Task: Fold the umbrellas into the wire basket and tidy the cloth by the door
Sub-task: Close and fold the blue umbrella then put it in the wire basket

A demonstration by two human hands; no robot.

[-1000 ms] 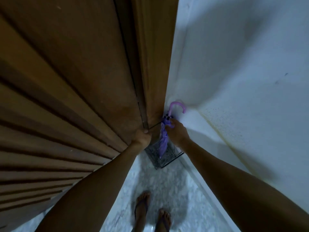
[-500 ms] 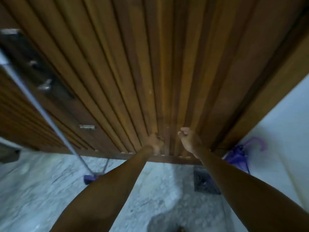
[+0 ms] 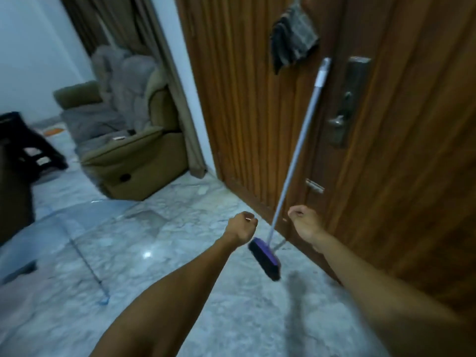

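Observation:
A dark grey cloth (image 3: 292,37) hangs crumpled high on the wooden door (image 3: 401,150). An open transparent umbrella (image 3: 59,243) lies on the marble floor at the left, its thin shaft ending in a blue handle (image 3: 103,301). My left hand (image 3: 240,226) is curled in a loose fist over the floor and holds nothing. To its right, close to the foot of the door, my right hand (image 3: 304,222) is curled the same way with nothing in it. The wire basket and the purple umbrella are out of view.
A broom (image 3: 265,258) with a purple head and a long grey handle leans against the door between my hands. The door's metal lock plate (image 3: 346,104) is at the right. An olive armchair (image 3: 134,153) stands behind, beside a brown curtain (image 3: 177,81). Dark furniture (image 3: 15,155) stands at the far left.
My view has swung left from the corner with the basket and purple umbrella to the door front and room. My right hand let go of the purple umbrella; both hands hang free.

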